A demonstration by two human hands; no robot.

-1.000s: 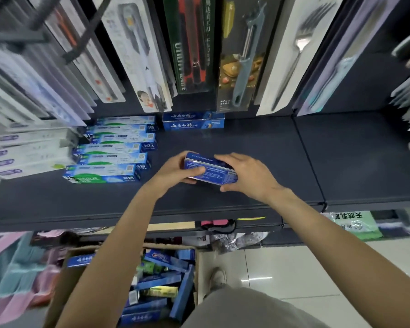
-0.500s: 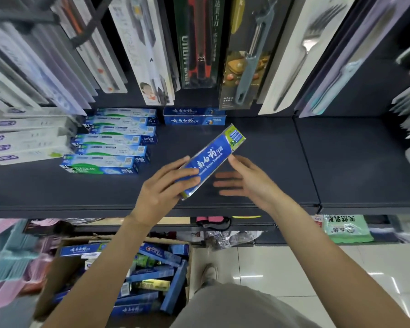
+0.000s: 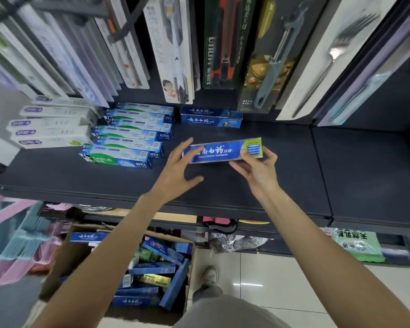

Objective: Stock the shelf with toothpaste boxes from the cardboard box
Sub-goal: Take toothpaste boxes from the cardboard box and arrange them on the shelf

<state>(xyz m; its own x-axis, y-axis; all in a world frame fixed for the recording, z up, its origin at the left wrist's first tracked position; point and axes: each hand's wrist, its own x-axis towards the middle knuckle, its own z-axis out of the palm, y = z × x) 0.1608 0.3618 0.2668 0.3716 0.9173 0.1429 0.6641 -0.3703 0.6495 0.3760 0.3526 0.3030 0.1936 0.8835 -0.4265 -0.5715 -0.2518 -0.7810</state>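
Toothpaste box held level over the shelf: our right hand pinches it (label up, for facing), left hand spread, steadying.

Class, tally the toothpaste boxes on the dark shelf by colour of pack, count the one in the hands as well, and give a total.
White boxes: 5
Green-and-blue boxes: 6
Blue boxes at the back: 2
Blue box in the right hand: 1
Total: 14
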